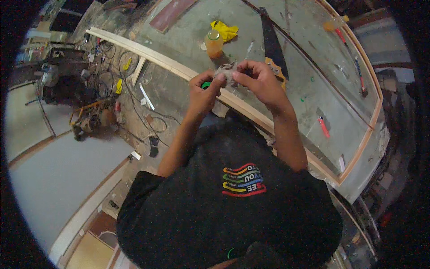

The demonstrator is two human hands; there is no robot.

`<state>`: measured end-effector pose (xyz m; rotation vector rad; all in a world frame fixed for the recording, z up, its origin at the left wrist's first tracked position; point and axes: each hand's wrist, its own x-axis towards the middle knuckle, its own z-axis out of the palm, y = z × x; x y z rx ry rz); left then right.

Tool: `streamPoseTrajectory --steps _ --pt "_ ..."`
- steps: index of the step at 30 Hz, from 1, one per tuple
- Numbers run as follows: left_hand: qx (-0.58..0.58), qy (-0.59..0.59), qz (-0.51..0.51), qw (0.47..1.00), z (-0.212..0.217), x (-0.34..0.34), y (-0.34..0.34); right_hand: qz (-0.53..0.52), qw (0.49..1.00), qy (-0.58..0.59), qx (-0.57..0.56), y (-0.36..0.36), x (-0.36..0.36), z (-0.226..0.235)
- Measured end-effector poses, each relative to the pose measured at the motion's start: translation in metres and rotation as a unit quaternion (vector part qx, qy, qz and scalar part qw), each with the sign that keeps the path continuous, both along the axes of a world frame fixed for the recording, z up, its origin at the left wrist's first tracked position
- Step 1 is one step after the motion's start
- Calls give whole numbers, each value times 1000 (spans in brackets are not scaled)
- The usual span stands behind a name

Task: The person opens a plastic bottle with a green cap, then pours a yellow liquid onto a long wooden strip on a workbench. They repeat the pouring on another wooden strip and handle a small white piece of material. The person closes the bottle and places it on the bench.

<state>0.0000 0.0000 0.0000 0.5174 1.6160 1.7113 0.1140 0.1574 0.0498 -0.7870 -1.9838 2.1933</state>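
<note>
Both hands are raised in front of my chest, above the near edge of a wooden frame [242, 104]. A small greyish crumpled piece [227, 71], thin like cloth or paper, is stretched between them. My left hand [205, 89] pinches its left side between thumb and fingers. A round green thing [205, 84] shows against the same hand; whether it is a cap or a tape roll I cannot tell. My right hand [256, 80] pinches the piece's right side. Just beyond the hands a bottle with orange contents [214, 45] stands upright beside a yellow cloth [225, 31].
A handsaw [272, 42] lies beyond my right hand. Red-handled tools [323, 127] rest on the greenish work surface [304, 85], with a second bottle [335, 23] at the far right. Cables [154, 123] and a machine [93, 117] are on the floor at left.
</note>
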Motion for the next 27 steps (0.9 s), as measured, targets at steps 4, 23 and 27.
streamPoseTrajectory --steps 4,23,27 --pt "6 18 -8 1000 6 -45 5 -77 997 12 8 -6 -43 -4" --pt "9 48 -100 994 -33 -129 73 -216 970 58 -94 35 -101 -59" --pt "17 -3 -102 995 -35 -132 72 -223 970 60 -75 35 -102 -64"
